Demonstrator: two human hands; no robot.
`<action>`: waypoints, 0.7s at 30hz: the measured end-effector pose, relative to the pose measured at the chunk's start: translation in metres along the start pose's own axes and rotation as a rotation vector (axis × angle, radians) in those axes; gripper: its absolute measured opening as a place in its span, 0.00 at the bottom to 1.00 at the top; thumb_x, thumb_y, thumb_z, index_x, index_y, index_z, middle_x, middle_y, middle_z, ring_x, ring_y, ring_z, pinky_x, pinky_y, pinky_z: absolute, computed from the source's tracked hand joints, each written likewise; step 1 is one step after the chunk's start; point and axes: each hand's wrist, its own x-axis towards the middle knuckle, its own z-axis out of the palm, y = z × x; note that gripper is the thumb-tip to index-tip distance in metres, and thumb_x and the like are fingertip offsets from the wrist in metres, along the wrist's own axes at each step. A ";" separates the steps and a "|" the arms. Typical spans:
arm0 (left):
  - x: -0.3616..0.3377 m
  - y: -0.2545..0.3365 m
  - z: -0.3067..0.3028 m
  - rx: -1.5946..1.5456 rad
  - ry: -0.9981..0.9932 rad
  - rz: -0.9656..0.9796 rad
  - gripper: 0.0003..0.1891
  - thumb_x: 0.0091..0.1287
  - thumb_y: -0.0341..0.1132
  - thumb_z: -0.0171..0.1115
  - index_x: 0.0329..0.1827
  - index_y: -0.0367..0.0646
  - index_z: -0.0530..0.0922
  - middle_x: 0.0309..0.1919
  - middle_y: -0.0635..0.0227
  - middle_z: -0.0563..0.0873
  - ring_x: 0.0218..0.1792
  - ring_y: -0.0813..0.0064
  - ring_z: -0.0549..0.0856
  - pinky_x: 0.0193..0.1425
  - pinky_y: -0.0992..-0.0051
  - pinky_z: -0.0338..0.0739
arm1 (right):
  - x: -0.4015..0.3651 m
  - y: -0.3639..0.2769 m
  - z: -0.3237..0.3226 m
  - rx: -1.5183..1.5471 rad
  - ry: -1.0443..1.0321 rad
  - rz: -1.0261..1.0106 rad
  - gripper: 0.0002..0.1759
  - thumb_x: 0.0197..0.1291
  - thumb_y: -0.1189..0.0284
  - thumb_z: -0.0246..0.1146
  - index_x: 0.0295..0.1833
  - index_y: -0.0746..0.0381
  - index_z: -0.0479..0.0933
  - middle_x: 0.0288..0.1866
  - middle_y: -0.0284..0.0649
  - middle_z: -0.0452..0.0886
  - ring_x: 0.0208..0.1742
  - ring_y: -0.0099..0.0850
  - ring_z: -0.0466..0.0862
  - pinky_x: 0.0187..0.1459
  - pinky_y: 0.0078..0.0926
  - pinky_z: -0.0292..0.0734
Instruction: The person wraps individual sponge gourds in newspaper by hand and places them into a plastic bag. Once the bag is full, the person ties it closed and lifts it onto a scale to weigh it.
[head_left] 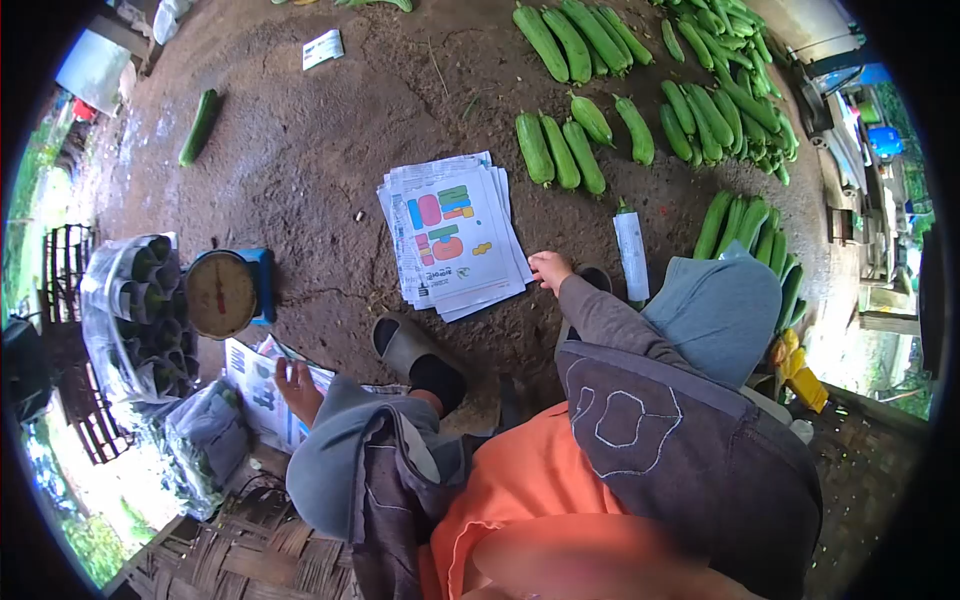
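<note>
My right hand (549, 272) is at the right edge of a stack of newspaper sheets (455, 235) on the ground, its fingers closed on that edge. The top sheet carries coloured drawings. Just right of this hand, a gourd wrapped in newspaper (630, 255) lies with its green stem end showing. My left hand (297, 390) is raised beside my left knee with fingers apart and nothing in them. Behind it lie more folded newspapers (262, 385). Long green gourds (560, 150), luffa-like, lie in rows beyond the stack.
A dial scale (222, 293) stands at left beside a clear plastic bag (140, 320) of paper-wrapped gourds. A single gourd (199, 127) lies far left. More gourds are piled at upper right (730, 110) and beside my right knee (740, 225). A yellow item (800, 372) is at right.
</note>
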 end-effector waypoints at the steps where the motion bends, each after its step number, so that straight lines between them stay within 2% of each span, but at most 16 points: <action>1: -0.002 -0.005 -0.005 0.067 -0.032 0.028 0.28 0.66 0.33 0.62 0.67 0.37 0.64 0.59 0.59 0.75 0.56 0.68 0.77 0.58 0.72 0.73 | 0.004 0.002 -0.001 -0.005 0.041 -0.032 0.12 0.61 0.62 0.61 0.45 0.56 0.80 0.34 0.29 0.79 0.31 0.20 0.77 0.28 0.22 0.71; 3: -0.005 -0.003 -0.006 0.153 -0.111 -0.110 0.28 0.64 0.35 0.65 0.66 0.41 0.66 0.57 0.61 0.77 0.55 0.69 0.79 0.55 0.72 0.74 | 0.019 0.008 -0.005 0.023 0.140 -0.126 0.08 0.60 0.66 0.61 0.41 0.56 0.81 0.29 0.29 0.80 0.26 0.19 0.76 0.24 0.21 0.69; 4: -0.007 0.001 -0.004 0.299 -0.145 -0.070 0.28 0.62 0.35 0.67 0.65 0.43 0.68 0.55 0.61 0.78 0.54 0.69 0.79 0.54 0.71 0.74 | 0.030 0.009 -0.010 0.057 0.204 -0.182 0.06 0.60 0.68 0.61 0.39 0.56 0.81 0.26 0.29 0.80 0.23 0.19 0.76 0.23 0.20 0.69; 5: -0.013 0.011 0.005 0.442 -0.181 -0.030 0.28 0.60 0.35 0.68 0.63 0.44 0.70 0.54 0.61 0.79 0.53 0.69 0.80 0.53 0.70 0.75 | 0.059 0.022 -0.015 -0.011 0.341 -0.340 0.06 0.59 0.70 0.61 0.39 0.57 0.82 0.26 0.29 0.80 0.22 0.19 0.76 0.21 0.19 0.68; 6: -0.015 0.002 0.011 0.519 -0.205 0.112 0.27 0.57 0.35 0.70 0.61 0.46 0.72 0.51 0.63 0.81 0.52 0.69 0.81 0.53 0.66 0.75 | 0.056 0.008 -0.027 0.068 0.369 -0.368 0.06 0.59 0.70 0.61 0.40 0.57 0.82 0.27 0.29 0.80 0.22 0.19 0.76 0.21 0.19 0.68; 9: -0.018 0.007 0.041 0.544 -0.409 0.115 0.26 0.55 0.34 0.69 0.58 0.45 0.74 0.50 0.63 0.81 0.53 0.65 0.81 0.55 0.64 0.74 | 0.085 -0.016 -0.072 0.079 0.604 -0.509 0.08 0.61 0.72 0.61 0.44 0.60 0.82 0.29 0.31 0.82 0.23 0.20 0.78 0.26 0.20 0.74; 11: -0.016 0.011 0.068 0.673 -0.566 0.201 0.25 0.54 0.35 0.69 0.57 0.45 0.75 0.51 0.61 0.81 0.54 0.62 0.80 0.57 0.64 0.73 | 0.118 -0.025 -0.109 -0.026 0.749 -0.613 0.07 0.61 0.71 0.63 0.43 0.60 0.83 0.30 0.32 0.83 0.24 0.20 0.79 0.27 0.21 0.75; 12: -0.015 0.014 0.083 0.735 -0.643 0.243 0.24 0.54 0.35 0.69 0.56 0.44 0.76 0.52 0.60 0.80 0.55 0.60 0.79 0.58 0.63 0.73 | 0.101 -0.050 -0.123 -0.100 0.770 -0.613 0.08 0.60 0.70 0.63 0.43 0.59 0.83 0.31 0.34 0.84 0.27 0.23 0.81 0.30 0.25 0.76; 13: -0.016 0.020 0.097 0.721 -0.705 0.348 0.24 0.53 0.34 0.69 0.55 0.44 0.76 0.52 0.59 0.80 0.56 0.58 0.78 0.59 0.64 0.72 | 0.091 -0.070 -0.134 -0.204 0.835 -0.757 0.08 0.60 0.69 0.63 0.43 0.58 0.83 0.32 0.36 0.85 0.31 0.27 0.84 0.35 0.28 0.78; 14: -0.020 0.029 0.113 0.703 -0.765 0.451 0.23 0.53 0.33 0.68 0.54 0.44 0.77 0.53 0.59 0.79 0.56 0.56 0.77 0.60 0.64 0.72 | 0.081 -0.094 -0.144 -0.295 0.781 -0.684 0.09 0.59 0.68 0.63 0.44 0.58 0.82 0.35 0.39 0.85 0.37 0.32 0.85 0.40 0.28 0.78; 15: -0.022 0.032 0.128 0.682 -0.822 0.551 0.22 0.53 0.33 0.68 0.53 0.44 0.77 0.54 0.58 0.79 0.57 0.54 0.76 0.62 0.64 0.71 | 0.085 -0.110 -0.152 -0.346 0.750 -0.717 0.10 0.59 0.67 0.64 0.45 0.58 0.82 0.37 0.40 0.85 0.38 0.32 0.85 0.41 0.29 0.79; 17: -0.021 0.023 0.155 0.688 -0.957 0.619 0.23 0.52 0.32 0.68 0.53 0.42 0.77 0.56 0.58 0.78 0.60 0.54 0.74 0.64 0.57 0.68 | 0.103 -0.138 -0.163 -0.451 0.675 -0.780 0.12 0.58 0.66 0.64 0.46 0.57 0.81 0.39 0.41 0.85 0.40 0.34 0.85 0.43 0.30 0.79; 18: -0.019 0.017 0.167 0.691 -1.024 0.649 0.23 0.52 0.31 0.67 0.53 0.42 0.77 0.57 0.58 0.78 0.62 0.54 0.73 0.65 0.54 0.67 | 0.104 -0.155 -0.163 -0.542 0.655 -0.728 0.13 0.58 0.65 0.64 0.47 0.57 0.81 0.40 0.41 0.85 0.42 0.34 0.85 0.44 0.31 0.79; 20: -0.016 -0.001 0.190 0.778 -1.111 0.770 0.23 0.52 0.34 0.67 0.54 0.43 0.77 0.61 0.60 0.74 0.66 0.55 0.69 0.67 0.55 0.65 | 0.115 -0.180 -0.157 -0.723 0.602 -0.620 0.16 0.57 0.63 0.64 0.50 0.56 0.80 0.43 0.41 0.85 0.46 0.35 0.84 0.47 0.33 0.78; 21: -0.018 -0.013 0.197 0.824 -1.158 0.819 0.23 0.53 0.35 0.67 0.54 0.44 0.77 0.64 0.61 0.72 0.68 0.55 0.66 0.68 0.55 0.64 | 0.136 -0.186 -0.160 -0.895 0.569 -0.511 0.21 0.58 0.60 0.64 0.56 0.54 0.77 0.50 0.41 0.83 0.52 0.38 0.82 0.52 0.38 0.76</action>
